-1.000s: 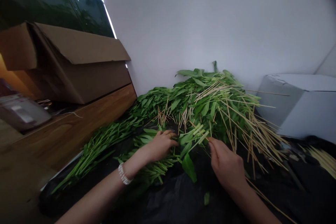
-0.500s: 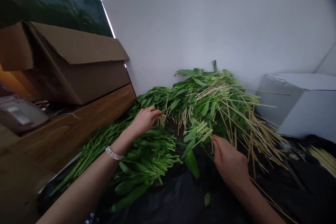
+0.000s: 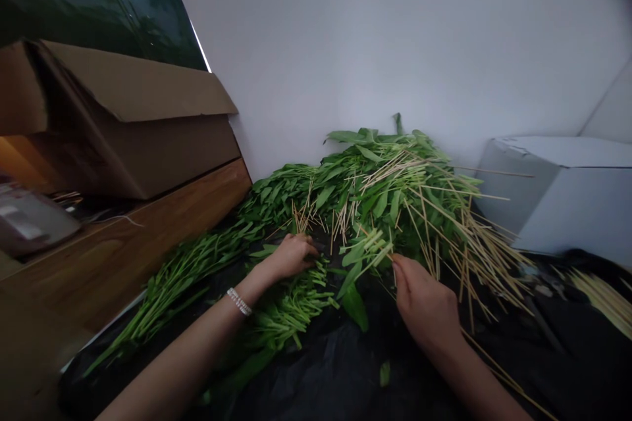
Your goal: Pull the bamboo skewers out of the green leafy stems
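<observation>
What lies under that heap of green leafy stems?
A black plastic sheet shows at the near edge of the green leafy heap and runs under it. The middle's underside is hidden by leaves and thin wooden skewers.

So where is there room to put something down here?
The black sheet is bare up front, between the left hand and right hand, save one leaf scrap. It is bare again right of the right hand, before the white box. Crowded: the skewered greens pile at the back and the loose greens under the left hand.

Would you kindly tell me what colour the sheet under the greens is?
The sheet is black, shown best in the head view.
</observation>
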The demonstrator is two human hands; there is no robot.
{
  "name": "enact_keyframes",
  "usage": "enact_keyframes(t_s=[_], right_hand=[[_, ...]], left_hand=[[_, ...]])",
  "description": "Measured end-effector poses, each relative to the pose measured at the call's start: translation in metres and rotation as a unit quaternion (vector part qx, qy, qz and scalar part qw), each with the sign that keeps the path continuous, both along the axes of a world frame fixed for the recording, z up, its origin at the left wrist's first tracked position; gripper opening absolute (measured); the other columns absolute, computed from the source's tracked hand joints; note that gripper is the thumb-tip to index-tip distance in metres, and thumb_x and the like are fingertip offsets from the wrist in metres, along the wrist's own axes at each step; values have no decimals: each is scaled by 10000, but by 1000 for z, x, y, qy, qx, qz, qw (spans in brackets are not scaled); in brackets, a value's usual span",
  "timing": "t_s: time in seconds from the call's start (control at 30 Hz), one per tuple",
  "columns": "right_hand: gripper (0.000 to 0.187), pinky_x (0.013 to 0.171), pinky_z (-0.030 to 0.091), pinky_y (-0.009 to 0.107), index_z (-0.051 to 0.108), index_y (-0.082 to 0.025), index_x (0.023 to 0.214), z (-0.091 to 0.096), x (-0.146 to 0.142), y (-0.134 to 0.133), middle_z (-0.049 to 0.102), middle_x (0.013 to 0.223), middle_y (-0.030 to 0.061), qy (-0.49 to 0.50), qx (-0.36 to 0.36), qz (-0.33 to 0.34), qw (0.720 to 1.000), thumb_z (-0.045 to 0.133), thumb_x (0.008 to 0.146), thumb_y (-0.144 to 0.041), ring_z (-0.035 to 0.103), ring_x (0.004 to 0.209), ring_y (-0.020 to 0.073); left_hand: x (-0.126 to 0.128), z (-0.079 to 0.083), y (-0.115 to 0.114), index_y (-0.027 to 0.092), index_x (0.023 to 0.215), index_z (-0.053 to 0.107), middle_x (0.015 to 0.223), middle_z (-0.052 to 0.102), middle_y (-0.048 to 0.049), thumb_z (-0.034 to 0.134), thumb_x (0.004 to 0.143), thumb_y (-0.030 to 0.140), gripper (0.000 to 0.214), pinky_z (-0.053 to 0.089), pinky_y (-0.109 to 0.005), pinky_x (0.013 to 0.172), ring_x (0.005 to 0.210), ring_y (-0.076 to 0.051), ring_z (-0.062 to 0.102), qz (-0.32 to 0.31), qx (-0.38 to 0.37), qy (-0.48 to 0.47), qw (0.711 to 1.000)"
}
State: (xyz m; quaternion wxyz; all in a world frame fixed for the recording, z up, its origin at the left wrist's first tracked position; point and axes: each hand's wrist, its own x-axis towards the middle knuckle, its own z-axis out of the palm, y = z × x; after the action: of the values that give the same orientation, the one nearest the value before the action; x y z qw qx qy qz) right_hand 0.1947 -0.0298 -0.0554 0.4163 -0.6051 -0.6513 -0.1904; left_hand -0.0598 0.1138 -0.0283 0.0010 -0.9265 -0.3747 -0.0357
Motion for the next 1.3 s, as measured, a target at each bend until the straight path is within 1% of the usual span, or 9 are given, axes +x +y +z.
enact_keyframes(t_s=[0.17, 0.33, 0.43, 0.7, 0.83, 1.03, 1.1, 1.17, 1.3], right_hand=[[290, 680, 470, 228, 637, -146, 1058, 0, 0, 0, 709, 934, 53, -1, -9, 0, 1000, 382, 955, -240, 671, 846, 151], [295, 675, 470, 222, 641, -138, 1049, 1, -1, -1, 709, 925, 59, -6, -4, 3, 1000, 380, 955, -240, 671, 819, 141], [296, 660, 469, 221, 642, -141, 1047, 0, -2, -1, 710, 922, 56, -8, 4, 1, 1000, 380, 954, -241, 671, 802, 138], [278, 665, 461, 221, 638, -148, 1043, -1, -3, -1, 711, 942, 56, -8, 9, 4, 1000, 390, 954, -235, 670, 830, 148], [281, 663, 456, 223, 639, -151, 1032, 0, -3, -1, 712, 931, 57, -7, 4, 3, 1000, 383, 955, -236, 668, 824, 149], [281, 626, 439, 213, 636, -147, 1050, 1, -3, -1, 708, 916, 44, -10, -1, 8, 1000, 381, 952, -217, 666, 806, 136], [279, 620, 434, 213, 633, -149, 1053, 0, -3, -1, 706, 911, 39, -10, -2, 10, 1000, 382, 952, -216, 665, 793, 133], [273, 625, 433, 212, 633, -152, 1053, 0, -4, -1, 705, 906, 34, -8, 4, 14, 1000, 387, 950, -211, 665, 793, 134], [265, 648, 435, 210, 634, -152, 1049, 0, -5, -1, 702, 901, 36, -10, 8, 18, 1000, 396, 946, -203, 667, 823, 140]], left_hand=[[1, 3, 9, 241, 905, 691, 946, 677, -42, 603, 811, 283, 136, 412, -302, 851, 964, -215, 589, -2, -33, -54, 998], [-11, 33, 15, 189, 944, 650, 944, 691, -34, 444, 905, 345, 261, 446, -268, 837, 888, -174, 615, 23, -64, -240, 968], [-16, 43, 12, 168, 940, 648, 917, 695, -37, 449, 898, 373, 289, 464, -272, 822, 868, -175, 619, 44, -71, -301, 950], [2, 11, -3, 228, 836, 735, 863, 669, -31, 601, 819, 302, 154, 446, -267, 795, 838, -174, 610, -10, -63, -162, 985], [8, 9, -6, 248, 900, 734, 896, 667, -42, 582, 828, 353, 199, 438, -298, 815, 892, -205, 596, -24, -41, -112, 993], [-3, 8, 1, 229, 878, 732, 969, 693, -48, 624, 759, 213, 161, 418, -329, 923, 965, -211, 599, -48, -106, -113, 987], [-8, 13, 1, 204, 852, 726, 970, 696, -53, 633, 778, 263, 132, 434, -328, 915, 955, -204, 611, -33, -148, -194, 969], [-14, 24, -1, 182, 873, 718, 1019, 693, -67, 651, 783, 319, 178, 456, -323, 894, 956, -202, 622, -10, -206, -311, 928], [-31, 58, -9, 185, 927, 707, 1003, 711, -59, 734, 721, 361, 273, 489, -316, 841, 915, -197, 643, 47, -275, -563, 778]])
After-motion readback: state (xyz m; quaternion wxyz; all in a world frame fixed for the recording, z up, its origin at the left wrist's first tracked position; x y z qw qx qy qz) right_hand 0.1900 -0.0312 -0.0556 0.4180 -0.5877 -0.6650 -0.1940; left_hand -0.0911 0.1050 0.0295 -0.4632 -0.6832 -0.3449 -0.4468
